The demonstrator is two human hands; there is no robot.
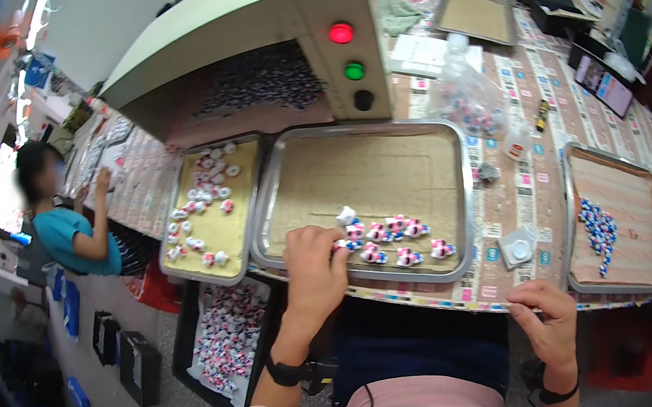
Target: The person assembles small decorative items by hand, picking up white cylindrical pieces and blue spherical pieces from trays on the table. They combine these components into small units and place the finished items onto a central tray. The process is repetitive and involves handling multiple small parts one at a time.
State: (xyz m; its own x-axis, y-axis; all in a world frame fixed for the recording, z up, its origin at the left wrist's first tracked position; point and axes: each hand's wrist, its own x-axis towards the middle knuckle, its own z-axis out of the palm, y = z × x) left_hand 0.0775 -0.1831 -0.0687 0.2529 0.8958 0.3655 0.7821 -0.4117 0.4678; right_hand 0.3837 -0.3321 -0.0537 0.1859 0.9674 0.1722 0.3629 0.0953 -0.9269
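Note:
In front of me lies a large metal tray [358, 164] with a tan lining. Several small white, pink and blue figures [394, 229] stand in rough rows along its near side. Over the tray's near left part, my left hand [312, 265] is closed, thumb and fingertips pinching a small blue and pink figure [340, 246] at the end of a row. My right hand [548, 311] hovers at the table's front edge, fingers curled with thumb against them. Whatever it may hold is too small to make out. Nearest to it is a small white square piece [518, 247].
A yellow-lined tray [203, 210] with white pieces lies left, above a black bin [229, 346] of similar pieces. Behind stands a machine [341, 56] with red and green lights. Rightward is a tray [627, 220] with small blue parts. Other people sit at left and far side.

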